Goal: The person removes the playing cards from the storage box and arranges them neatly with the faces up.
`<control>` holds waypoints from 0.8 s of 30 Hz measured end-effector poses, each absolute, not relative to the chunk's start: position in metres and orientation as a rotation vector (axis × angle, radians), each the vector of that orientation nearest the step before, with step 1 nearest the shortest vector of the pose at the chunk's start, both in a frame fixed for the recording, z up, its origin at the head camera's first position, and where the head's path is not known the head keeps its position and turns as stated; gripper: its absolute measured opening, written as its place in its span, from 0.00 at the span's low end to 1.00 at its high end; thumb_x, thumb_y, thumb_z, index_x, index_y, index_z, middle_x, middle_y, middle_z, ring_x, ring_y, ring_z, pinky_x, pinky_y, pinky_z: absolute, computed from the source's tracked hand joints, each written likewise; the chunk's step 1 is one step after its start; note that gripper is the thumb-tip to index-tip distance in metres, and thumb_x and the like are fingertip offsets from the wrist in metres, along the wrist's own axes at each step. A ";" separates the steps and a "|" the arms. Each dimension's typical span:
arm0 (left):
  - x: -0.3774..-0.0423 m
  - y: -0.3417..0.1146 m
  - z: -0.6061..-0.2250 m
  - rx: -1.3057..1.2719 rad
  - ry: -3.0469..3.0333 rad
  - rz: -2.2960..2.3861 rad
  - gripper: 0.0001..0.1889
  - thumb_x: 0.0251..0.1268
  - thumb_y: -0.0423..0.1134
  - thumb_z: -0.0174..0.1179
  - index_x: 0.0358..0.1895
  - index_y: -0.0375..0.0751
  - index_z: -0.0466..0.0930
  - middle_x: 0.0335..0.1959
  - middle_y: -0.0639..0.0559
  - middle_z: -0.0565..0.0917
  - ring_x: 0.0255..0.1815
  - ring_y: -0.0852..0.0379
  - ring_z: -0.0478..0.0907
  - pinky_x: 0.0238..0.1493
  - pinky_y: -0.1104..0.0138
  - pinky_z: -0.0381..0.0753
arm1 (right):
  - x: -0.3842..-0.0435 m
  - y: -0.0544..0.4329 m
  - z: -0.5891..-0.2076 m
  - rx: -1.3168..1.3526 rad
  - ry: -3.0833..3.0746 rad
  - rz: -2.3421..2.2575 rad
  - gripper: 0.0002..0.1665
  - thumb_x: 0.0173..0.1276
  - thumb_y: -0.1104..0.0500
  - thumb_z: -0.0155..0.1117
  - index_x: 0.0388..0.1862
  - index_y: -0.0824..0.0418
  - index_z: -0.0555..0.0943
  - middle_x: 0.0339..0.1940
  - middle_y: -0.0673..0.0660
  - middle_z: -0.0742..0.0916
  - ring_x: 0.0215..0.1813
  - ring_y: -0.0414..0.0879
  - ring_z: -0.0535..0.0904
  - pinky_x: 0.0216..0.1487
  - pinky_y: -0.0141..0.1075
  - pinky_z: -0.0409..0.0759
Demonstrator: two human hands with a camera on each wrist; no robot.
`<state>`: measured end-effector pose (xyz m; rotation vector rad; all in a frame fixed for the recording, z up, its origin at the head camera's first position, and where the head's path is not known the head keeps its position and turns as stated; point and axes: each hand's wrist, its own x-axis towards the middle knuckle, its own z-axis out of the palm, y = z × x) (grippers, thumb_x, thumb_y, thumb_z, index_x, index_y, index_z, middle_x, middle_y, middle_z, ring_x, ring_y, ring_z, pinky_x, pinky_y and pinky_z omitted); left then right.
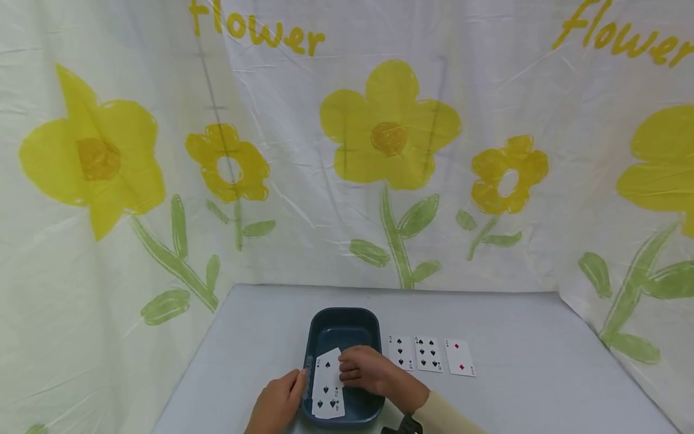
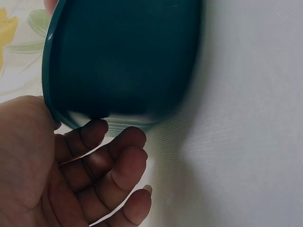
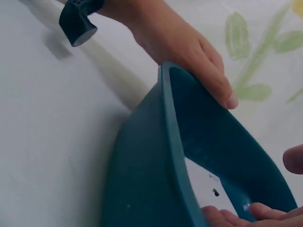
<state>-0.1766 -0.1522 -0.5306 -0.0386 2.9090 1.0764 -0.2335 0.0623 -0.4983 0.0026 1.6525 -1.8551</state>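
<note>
A dark teal plastic tub stands on the table, its near part holding overlapping playing cards. A two of spades lies uppermost in the tub, over a four of spades. My left hand grips the tub's left rim; the left wrist view shows bent fingers along the outer wall. Over the tub's right side reaches my right hand, its loosely bent fingers at the cards' right edge. In the right wrist view the right thumb is apart from the fingers, beside a partly hidden card.
Right of the tub, a three of spades, a six of spades and a two of diamonds lie face up in a row. The pale table ends at a white sheet painted with yellow flowers.
</note>
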 end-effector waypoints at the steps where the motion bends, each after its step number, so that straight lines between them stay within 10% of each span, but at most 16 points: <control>1: -0.177 -0.152 -0.531 -0.044 2.904 1.077 0.20 0.80 0.50 0.45 0.28 0.45 0.74 0.17 0.54 0.66 0.22 0.58 0.69 0.28 0.63 0.71 | -0.234 0.061 -0.499 0.011 1.641 -1.860 0.35 0.71 0.62 0.58 0.67 0.82 0.59 0.57 0.76 0.78 0.61 0.67 0.76 0.62 0.57 0.72; 24: -0.177 -0.152 -0.530 -0.042 2.901 1.070 0.22 0.80 0.51 0.44 0.38 0.39 0.81 0.25 0.55 0.77 0.28 0.56 0.72 0.35 0.58 0.78 | -0.234 0.052 -0.511 0.073 1.677 -1.946 0.29 0.67 0.70 0.58 0.65 0.77 0.64 0.50 0.69 0.82 0.47 0.55 0.83 0.52 0.48 0.80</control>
